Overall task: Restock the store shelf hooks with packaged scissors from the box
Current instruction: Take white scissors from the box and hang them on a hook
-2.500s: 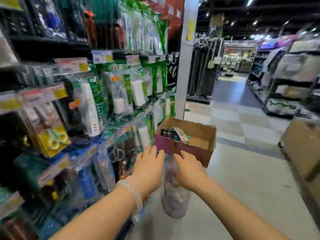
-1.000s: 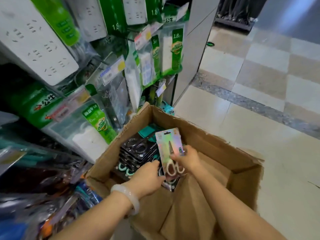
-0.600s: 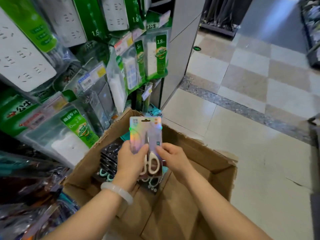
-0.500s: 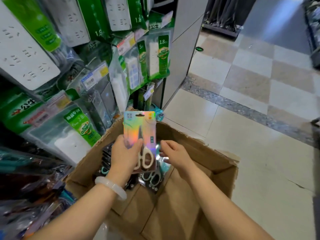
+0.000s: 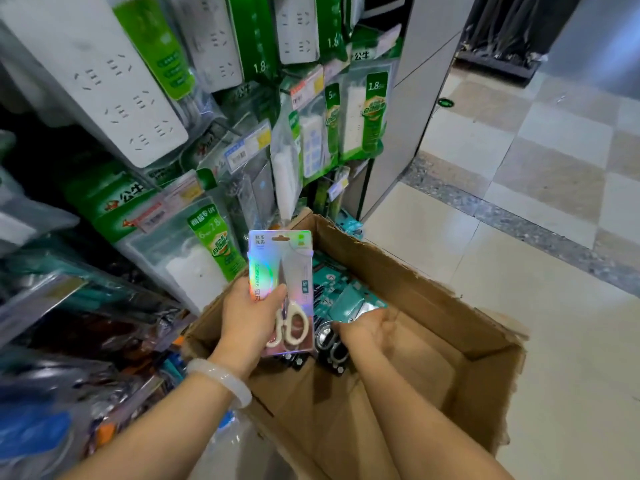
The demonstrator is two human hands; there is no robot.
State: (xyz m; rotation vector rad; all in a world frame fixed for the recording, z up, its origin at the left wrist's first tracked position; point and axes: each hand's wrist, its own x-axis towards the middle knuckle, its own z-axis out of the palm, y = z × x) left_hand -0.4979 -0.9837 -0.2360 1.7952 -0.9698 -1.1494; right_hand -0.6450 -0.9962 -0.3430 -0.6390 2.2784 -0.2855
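Scissors pack (image 5: 281,271), one, upright over the cardboard box (image 5: 415,289).
Left hand (image 5: 247,318) clamps it; right hand (image 5: 367,329) curls around a second dark-handled pack (image 5: 329,342) inside.

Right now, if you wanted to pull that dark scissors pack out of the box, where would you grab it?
Probably by the handle end of the dark pack, from above. That end faces up beside the right hand, while the rest is buried among other packs in the box. The left hand already holds the shiny pack.
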